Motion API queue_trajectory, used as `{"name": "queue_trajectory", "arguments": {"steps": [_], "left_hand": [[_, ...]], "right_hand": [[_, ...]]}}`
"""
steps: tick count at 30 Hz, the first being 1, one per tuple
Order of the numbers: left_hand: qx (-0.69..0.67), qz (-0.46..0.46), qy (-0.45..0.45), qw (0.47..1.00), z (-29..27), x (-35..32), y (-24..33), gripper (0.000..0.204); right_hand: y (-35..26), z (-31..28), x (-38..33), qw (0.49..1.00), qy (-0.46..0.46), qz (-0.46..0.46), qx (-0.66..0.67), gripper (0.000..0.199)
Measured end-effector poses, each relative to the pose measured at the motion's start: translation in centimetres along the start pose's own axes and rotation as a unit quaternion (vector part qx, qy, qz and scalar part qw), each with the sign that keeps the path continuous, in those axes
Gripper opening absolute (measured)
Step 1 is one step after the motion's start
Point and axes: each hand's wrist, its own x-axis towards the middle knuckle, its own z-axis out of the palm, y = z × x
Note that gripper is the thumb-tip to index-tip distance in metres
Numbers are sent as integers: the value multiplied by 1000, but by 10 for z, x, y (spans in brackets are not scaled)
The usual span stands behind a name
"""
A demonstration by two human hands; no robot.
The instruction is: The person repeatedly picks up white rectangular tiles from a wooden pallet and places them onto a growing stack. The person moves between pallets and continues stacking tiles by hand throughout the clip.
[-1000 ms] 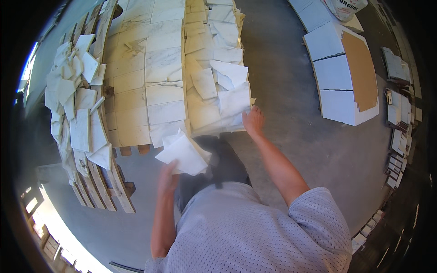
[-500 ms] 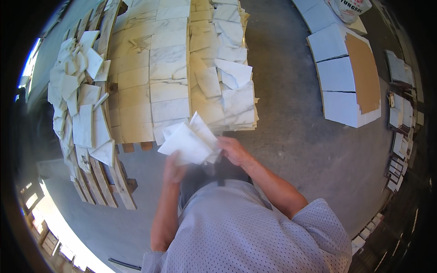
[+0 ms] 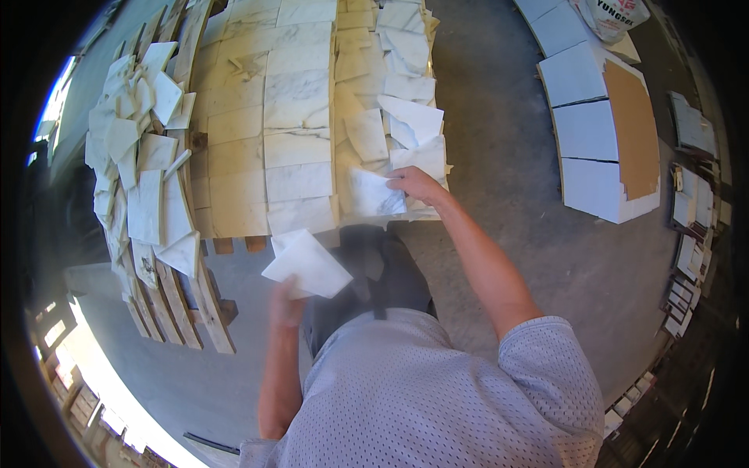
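In front of my waist, my left hand is closed on white marble tile pieces, which overlap one another; the fingers beneath are partly hidden. My right hand reaches forward and grips the edge of another marble tile piece at the near right end of the stacked tiles. Rows of whole grey-veined marble tiles fill the middle of the stack. Along its right side lie irregular broken pieces, some overlapping and tilted.
A heap of broken marble pieces lies on a wooden pallet at left. White boxes with a brown cardboard panel stand at right, a white bag behind them. Grey concrete floor runs between stack and boxes.
My right hand has moved forward from the held pieces to the stack's near right end, with one tile piece in it. My left hand keeps the other pieces at my waist.
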Motion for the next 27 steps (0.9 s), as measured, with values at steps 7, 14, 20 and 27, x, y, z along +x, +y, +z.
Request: {"name": "queue_trajectory", "arguments": {"steps": [7,14,20,27], "left_hand": [[-11,-8,4,1000,5,-6,-12,58],[-6,-18,-13,1000,15,-3,-9,57],[14,-12,-38,999,25,13,-10,54],[68,-28,-68,995,63,23,-10,46]], "right_hand": [[7,34,16,887,348,-46,-299,26],[44,68,9,920,290,24,-262,31],[16,69,-51,948,287,-44,-130,36],[-21,121,-139,992,47,-109,53,43]]}}
